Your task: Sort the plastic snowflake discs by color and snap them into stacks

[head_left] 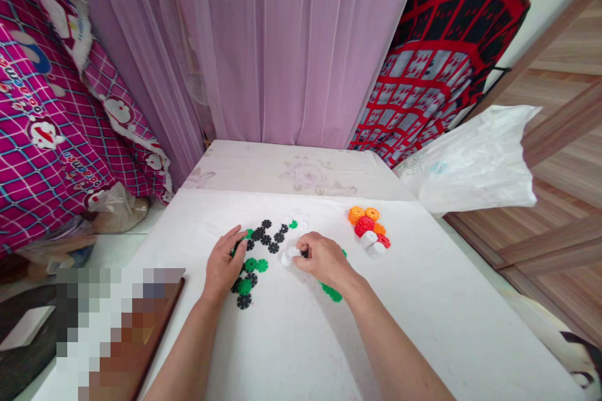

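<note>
Small snowflake-shaped plastic discs lie on a white table point(291, 338). My left hand point(224, 265) rests on a scatter of green and black discs point(251, 265), fingers curled over one green piece. My right hand point(322, 259) pinches a white disc point(289, 255) between thumb and fingers. More black discs point(269, 238) and a few white ones point(297, 218) lie just beyond my hands. Green discs point(332, 292) peek out under my right wrist. A joined cluster of orange, red and white discs point(369, 230) sits to the right.
A purple curtain point(282, 44) hangs behind the table. A pink patterned blanket point(51, 106) is at left, a red and black blanket point(437, 62) at right. A white plastic bag point(475, 163) lies at the table's right corner. A brown box edge point(150, 332) is at lower left.
</note>
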The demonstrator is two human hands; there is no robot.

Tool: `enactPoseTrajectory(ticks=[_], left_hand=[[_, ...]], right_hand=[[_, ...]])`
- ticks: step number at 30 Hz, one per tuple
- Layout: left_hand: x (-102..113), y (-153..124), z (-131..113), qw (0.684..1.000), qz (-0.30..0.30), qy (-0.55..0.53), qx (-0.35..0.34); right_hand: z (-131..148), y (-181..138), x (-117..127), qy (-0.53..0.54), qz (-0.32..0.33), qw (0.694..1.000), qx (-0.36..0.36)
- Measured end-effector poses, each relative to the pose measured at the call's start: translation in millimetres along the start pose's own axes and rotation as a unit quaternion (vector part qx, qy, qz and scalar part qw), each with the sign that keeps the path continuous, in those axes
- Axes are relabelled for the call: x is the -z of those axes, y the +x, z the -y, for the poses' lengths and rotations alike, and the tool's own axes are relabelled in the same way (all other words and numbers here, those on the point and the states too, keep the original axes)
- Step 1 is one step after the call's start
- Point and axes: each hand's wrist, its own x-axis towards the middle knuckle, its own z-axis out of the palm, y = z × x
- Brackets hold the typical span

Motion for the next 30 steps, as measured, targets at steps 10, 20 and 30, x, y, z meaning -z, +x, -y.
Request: enactPoseTrajectory(ticks=[10, 20, 30], left_hand=[[-2, 0, 4, 1.000, -0.004, -0.005, -0.006], [-3, 0, 3, 1.000, -0.005, -0.010, -0.007], [-3, 0, 4, 1.000, -0.007, -0.011, -0.011]], right_hand=[[-6, 5, -2, 0.014, -0.030, 0.999, -0.008], [-6, -3, 0, 0.062, 0.057, 0.996, 0.041], [-4, -13, -3, 0.047, 0.032, 0.996, 0.066]])
